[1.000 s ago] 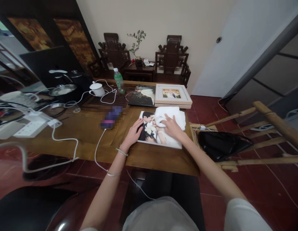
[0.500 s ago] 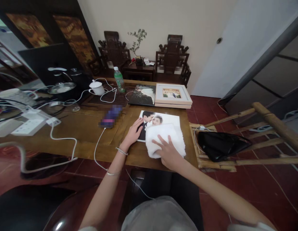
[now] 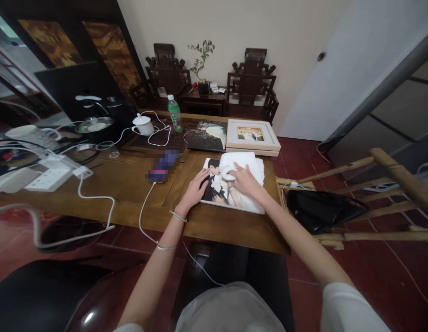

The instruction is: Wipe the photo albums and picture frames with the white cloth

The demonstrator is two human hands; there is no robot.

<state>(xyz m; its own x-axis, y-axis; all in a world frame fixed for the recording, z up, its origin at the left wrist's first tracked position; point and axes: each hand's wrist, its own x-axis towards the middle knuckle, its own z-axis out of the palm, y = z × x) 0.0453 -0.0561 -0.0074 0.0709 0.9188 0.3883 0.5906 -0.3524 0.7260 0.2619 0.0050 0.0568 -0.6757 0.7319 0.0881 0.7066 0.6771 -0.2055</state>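
Observation:
A printed wedding photo panel [image 3: 231, 196] lies flat near the right end of the wooden table [image 3: 131, 184]. My left hand [image 3: 196, 190] rests flat on its left edge, fingers spread, holding it down. My right hand [image 3: 244, 180] presses a folded white towel [image 3: 243, 165] onto the far part of the photo, fingers laid over the cloth. The towel covers the panel's upper right area.
Behind the panel lie a dark photo print [image 3: 208, 135] and a framed picture [image 3: 252, 135]. A phone on a charging cable [image 3: 163, 165], a white lidded cup [image 3: 143, 124], a green bottle [image 3: 174, 113], a power strip [image 3: 49, 178] and cables sit left. A bamboo chair with a black bag [image 3: 320, 210] stands right.
My right hand has pushed the towel from the near edge of the photo back up to its far end. My left hand has stayed on the left edge.

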